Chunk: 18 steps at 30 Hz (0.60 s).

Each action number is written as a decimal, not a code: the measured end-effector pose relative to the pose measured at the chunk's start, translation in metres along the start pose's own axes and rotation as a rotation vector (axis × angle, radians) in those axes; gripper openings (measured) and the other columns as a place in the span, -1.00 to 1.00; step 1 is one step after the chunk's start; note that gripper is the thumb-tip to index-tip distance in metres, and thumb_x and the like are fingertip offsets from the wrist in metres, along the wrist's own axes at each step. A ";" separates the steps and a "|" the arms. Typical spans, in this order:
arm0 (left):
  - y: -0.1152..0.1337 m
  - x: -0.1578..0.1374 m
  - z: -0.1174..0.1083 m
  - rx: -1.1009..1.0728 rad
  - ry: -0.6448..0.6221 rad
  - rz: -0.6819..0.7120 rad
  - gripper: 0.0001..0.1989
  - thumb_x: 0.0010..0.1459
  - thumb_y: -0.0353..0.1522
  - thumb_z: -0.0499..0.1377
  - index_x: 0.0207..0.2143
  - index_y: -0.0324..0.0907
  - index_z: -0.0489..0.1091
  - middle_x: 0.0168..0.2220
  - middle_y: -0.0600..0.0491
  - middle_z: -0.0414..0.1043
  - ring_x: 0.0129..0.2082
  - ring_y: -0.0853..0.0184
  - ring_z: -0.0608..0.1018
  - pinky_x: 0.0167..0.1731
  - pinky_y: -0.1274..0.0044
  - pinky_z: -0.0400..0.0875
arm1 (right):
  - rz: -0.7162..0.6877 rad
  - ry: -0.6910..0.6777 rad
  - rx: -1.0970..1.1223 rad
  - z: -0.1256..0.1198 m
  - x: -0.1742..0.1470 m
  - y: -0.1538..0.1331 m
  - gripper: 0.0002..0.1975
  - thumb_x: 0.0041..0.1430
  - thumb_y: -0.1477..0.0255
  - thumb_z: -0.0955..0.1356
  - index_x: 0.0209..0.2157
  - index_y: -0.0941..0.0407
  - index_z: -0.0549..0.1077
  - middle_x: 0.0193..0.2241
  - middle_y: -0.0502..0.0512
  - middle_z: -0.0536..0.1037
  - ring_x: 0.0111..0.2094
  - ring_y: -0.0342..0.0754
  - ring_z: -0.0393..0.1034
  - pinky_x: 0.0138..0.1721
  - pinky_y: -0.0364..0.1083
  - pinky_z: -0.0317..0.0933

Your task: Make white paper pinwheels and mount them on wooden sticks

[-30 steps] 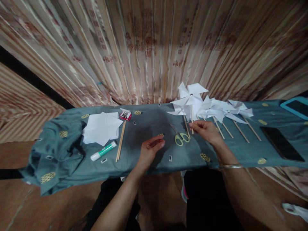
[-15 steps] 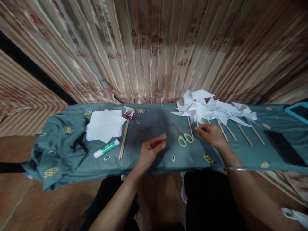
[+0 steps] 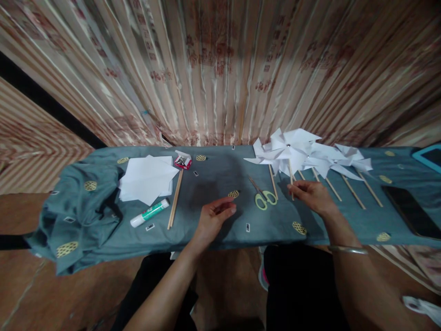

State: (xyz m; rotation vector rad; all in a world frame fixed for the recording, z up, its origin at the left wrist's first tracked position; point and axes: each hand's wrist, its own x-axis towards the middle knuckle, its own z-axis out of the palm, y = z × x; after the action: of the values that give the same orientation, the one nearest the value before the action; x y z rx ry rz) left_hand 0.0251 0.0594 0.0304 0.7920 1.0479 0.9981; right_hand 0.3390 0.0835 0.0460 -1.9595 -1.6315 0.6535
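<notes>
My right hand [image 3: 309, 195] pinches the wooden stick of a white paper pinwheel [image 3: 292, 148], whose head overlaps other pinwheels [image 3: 329, 158] lying in a row on the cloth. My left hand [image 3: 215, 218] hovers over the cloth with thumb and fingers apart and nothing between them. Between my two hands lies a pair of scissors [image 3: 264, 197] with light green handles, its blades pointing away from me. Beside the scissors rests another pinwheel's stick [image 3: 273, 181].
To the left are a stack of white paper [image 3: 146, 179], a glue stick [image 3: 149, 213], loose wooden sticks [image 3: 175, 200] and a small red box [image 3: 183, 161] with shiny contents. A black phone [image 3: 411, 210] lies right, near a blue-edged object [image 3: 429, 158]. Bunched cloth [image 3: 86, 202] covers the table's left end.
My right hand has moved slightly to the right, and the pinwheel it holds has shifted right with it over the others. My left hand stays nearly still.
</notes>
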 end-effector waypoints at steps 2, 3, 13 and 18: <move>0.001 0.000 0.001 0.000 0.002 -0.004 -0.64 -0.26 -0.33 0.45 -0.30 -0.17 0.62 -0.37 0.01 0.62 -0.30 0.28 0.59 -0.15 0.44 0.45 | -0.009 -0.021 0.022 0.000 0.001 0.007 -0.42 -0.03 -0.16 0.30 -0.65 0.09 0.47 -0.73 0.02 0.43 -0.66 -0.14 0.22 -0.57 -0.11 0.05; 0.001 0.000 0.002 0.001 0.002 -0.006 -0.64 -0.26 -0.33 0.45 -0.30 -0.17 0.62 -0.37 0.01 0.62 -0.30 0.28 0.59 -0.15 0.44 0.45 | -0.012 -0.024 0.030 0.000 0.003 0.010 -0.42 -0.02 -0.16 0.31 -0.65 0.09 0.47 -0.73 0.03 0.44 -0.66 -0.14 0.23 -0.57 -0.11 0.05; -0.001 0.000 0.003 -0.003 -0.004 -0.016 -0.61 -0.28 -0.30 0.47 -0.30 -0.17 0.61 -0.37 0.02 0.61 -0.32 0.29 0.59 -0.17 0.45 0.45 | 0.030 -0.077 0.050 0.006 0.014 0.023 -0.50 0.00 -0.08 0.36 -0.64 0.07 0.50 -0.72 0.04 0.45 -0.65 -0.11 0.26 -0.60 -0.11 0.06; 0.000 -0.001 0.003 0.002 -0.006 -0.021 -0.60 -0.29 -0.29 0.48 -0.30 -0.17 0.61 -0.37 0.02 0.61 -0.32 0.31 0.58 -0.18 0.46 0.45 | 0.045 -0.100 0.028 0.008 0.017 0.024 -0.49 -0.01 -0.09 0.36 -0.66 0.07 0.49 -0.75 0.02 0.42 -0.68 -0.12 0.24 -0.62 -0.12 0.06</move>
State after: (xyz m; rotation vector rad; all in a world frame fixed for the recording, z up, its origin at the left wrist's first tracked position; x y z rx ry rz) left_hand 0.0276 0.0581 0.0319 0.7842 1.0501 0.9766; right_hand 0.3548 0.0966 0.0235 -1.9763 -1.6315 0.7990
